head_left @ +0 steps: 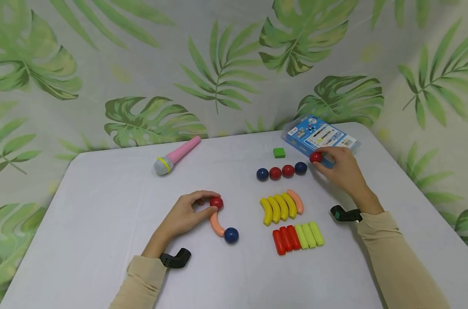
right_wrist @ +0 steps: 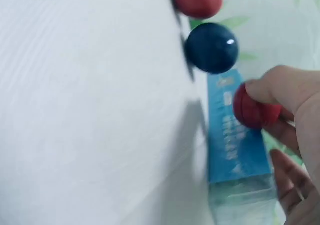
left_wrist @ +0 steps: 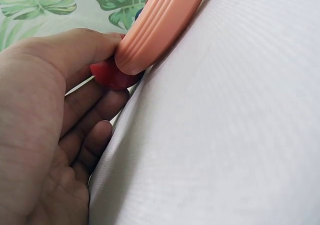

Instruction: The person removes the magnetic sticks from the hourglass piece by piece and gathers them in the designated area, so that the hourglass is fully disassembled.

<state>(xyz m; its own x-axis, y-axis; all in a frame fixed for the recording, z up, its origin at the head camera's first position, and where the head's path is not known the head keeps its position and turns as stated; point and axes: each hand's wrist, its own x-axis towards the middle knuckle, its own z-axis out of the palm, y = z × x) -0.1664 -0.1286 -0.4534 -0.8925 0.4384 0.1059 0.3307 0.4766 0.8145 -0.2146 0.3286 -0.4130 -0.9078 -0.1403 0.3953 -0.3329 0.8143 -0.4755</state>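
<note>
My left hand (head_left: pixel 189 213) pinches a red ball (head_left: pixel 216 203) between thumb and fingers, low at the tabletop. From that ball a curved peach-orange piece (head_left: pixel 216 225) runs to a dark blue ball (head_left: pixel 231 235). In the left wrist view the curved piece (left_wrist: pixel 162 27) shows grooves along its side, its end against the red ball (left_wrist: pixel 115 75). At the right, my right hand (head_left: pixel 344 169) pinches another red ball (head_left: pixel 316 157) above the table. It is beside a row of balls, the nearest being dark blue (head_left: pixel 300 168); the right wrist view shows the held red ball (right_wrist: pixel 252 107) in front of a blue box.
The blue box (head_left: pixel 320 135) lies in clear packaging at the back right, near a green block (head_left: pixel 279 152). Yellow curved pieces (head_left: pixel 278 209) and another peach piece (head_left: pixel 295 201) lie above red sticks (head_left: pixel 286 240) and lime sticks (head_left: pixel 309 235). A pink toy microphone (head_left: pixel 176 155) lies back left.
</note>
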